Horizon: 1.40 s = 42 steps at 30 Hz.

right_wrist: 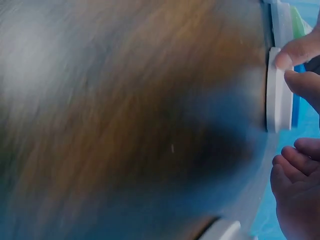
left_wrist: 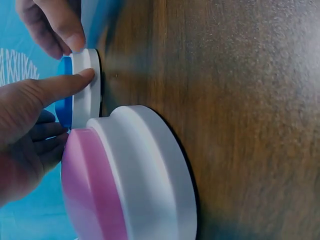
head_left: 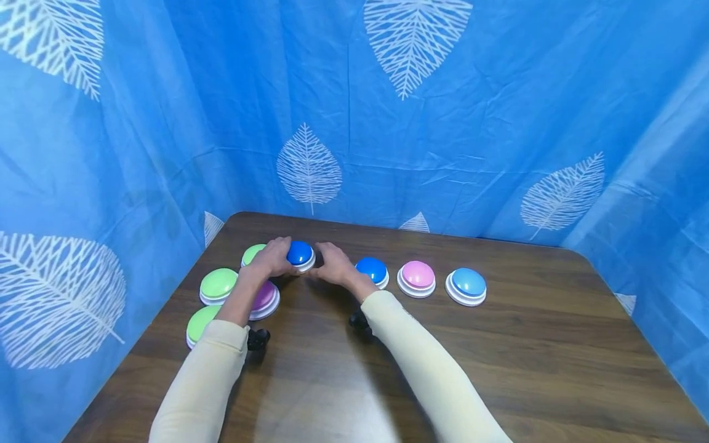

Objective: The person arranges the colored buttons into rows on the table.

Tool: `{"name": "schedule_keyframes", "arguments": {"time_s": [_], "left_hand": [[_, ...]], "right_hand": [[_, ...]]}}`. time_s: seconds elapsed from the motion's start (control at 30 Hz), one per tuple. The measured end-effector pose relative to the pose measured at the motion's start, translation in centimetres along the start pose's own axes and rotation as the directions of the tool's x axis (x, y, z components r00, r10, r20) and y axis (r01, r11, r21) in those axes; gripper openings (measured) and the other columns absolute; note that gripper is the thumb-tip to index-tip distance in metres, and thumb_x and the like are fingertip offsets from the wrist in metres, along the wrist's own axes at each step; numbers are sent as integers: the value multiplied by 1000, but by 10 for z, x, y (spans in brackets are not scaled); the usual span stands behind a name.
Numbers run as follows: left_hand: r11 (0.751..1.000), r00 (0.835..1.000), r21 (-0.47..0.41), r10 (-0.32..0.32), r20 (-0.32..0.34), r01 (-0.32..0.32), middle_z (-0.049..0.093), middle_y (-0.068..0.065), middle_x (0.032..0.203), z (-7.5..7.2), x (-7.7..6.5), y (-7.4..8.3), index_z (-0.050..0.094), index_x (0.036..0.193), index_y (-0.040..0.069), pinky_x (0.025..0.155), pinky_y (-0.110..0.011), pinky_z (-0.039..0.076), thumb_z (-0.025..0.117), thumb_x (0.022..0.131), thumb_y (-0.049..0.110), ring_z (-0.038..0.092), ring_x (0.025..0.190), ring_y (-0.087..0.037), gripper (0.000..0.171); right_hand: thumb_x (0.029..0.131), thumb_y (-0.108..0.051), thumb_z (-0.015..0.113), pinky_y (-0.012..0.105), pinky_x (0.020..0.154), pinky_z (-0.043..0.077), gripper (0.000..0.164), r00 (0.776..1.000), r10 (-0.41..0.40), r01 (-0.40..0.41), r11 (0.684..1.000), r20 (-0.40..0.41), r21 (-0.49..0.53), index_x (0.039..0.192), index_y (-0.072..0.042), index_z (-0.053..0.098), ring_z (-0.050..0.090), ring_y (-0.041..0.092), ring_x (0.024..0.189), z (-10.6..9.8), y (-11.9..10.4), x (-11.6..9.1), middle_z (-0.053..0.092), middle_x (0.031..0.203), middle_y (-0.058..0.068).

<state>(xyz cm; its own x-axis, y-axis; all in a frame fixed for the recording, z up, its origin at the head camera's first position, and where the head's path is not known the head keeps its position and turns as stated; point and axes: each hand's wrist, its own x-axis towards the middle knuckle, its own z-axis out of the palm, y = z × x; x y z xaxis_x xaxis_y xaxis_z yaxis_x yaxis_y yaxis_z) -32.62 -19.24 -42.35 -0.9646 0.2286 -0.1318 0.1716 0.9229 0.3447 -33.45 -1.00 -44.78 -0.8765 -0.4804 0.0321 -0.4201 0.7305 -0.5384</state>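
Observation:
A dark blue dome button (head_left: pixel 300 252) on a round white base sits between the two hands at the back left of the table. My left hand (head_left: pixel 275 257) grips it from the left. In the left wrist view, the left thumb (left_wrist: pixel 75 84) lies across the white base (left_wrist: pixel 85 105), with the fingers around behind, partly hidden. From the right side comes my right hand (head_left: pixel 335 266), its thumb (right_wrist: pixel 302 82) close at the base and its other fingers (right_wrist: pixel 292 162) stretched apart from the button.
Three green buttons (head_left: pixel 218 283) and a purple button (head_left: pixel 264 298) stand around my left forearm. Right of my right hand, a second dark blue button (head_left: pixel 372 271), a pink button (head_left: pixel 418 277) and a light blue button (head_left: pixel 467 285) form a row. Blue curtains (head_left: pixel 443 154) border the wooden table (head_left: pixel 526 357).

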Motion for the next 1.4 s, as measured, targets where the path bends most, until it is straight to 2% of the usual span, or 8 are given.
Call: {"name": "schedule_keyframes", "arguments": {"time_s": [0.23, 0.67, 0.87, 1.13, 1.4], "left_hand": [[1000, 1000, -9, 17, 12, -16, 47, -28, 138, 6, 4, 7, 36, 144, -8, 106, -57, 39, 81, 83, 26, 44, 128, -42, 83], [1000, 999, 7, 28, 21, -28, 53, -26, 132, 0, 6, 13, 44, 137, -6, 106, -55, 40, 80, 85, 25, 49, 123, -41, 71], [999, 999, 32, 43, 20, -43, 52, -28, 133, -3, 6, 13, 43, 138, -8, 106, -54, 40, 80, 85, 21, 49, 123, -41, 71], [1000, 998, -22, 7, 55, -6, 48, -26, 138, -4, 1, 13, 34, 147, -6, 106, -55, 39, 79, 85, 20, 45, 126, -41, 81], [998, 998, -1, 67, -12, -67, 48, -29, 139, -11, -1, 17, 34, 147, -8, 106, -55, 39, 80, 84, 20, 46, 128, -43, 83]], "right_hand": [[88, -29, 76, 41, 110, 39, 75, 1000, 30, -30, 999, -4, 32, 149, -5, 39, 46, 27, 131, 9, 1, 0, 47, 145, 13], [93, -28, 71, 43, 112, 35, 73, 996, 81, -78, 994, -38, 80, 152, -7, 33, 41, 28, 137, 11, -1, 5, 42, 150, 13], [94, -26, 70, 42, 112, 35, 72, 997, 64, -59, 994, -43, 96, 152, -6, 33, 41, 29, 138, 13, -4, 6, 42, 150, 14], [93, -25, 70, 44, 112, 35, 74, 996, 76, -71, 989, -39, 127, 153, -9, 31, 40, 28, 139, 17, -5, 4, 41, 152, 12], [93, -21, 71, 42, 112, 35, 72, 996, -3, 15, 990, -84, 140, 152, -4, 32, 41, 29, 138, 6, -3, 2, 41, 152, 14]]}}
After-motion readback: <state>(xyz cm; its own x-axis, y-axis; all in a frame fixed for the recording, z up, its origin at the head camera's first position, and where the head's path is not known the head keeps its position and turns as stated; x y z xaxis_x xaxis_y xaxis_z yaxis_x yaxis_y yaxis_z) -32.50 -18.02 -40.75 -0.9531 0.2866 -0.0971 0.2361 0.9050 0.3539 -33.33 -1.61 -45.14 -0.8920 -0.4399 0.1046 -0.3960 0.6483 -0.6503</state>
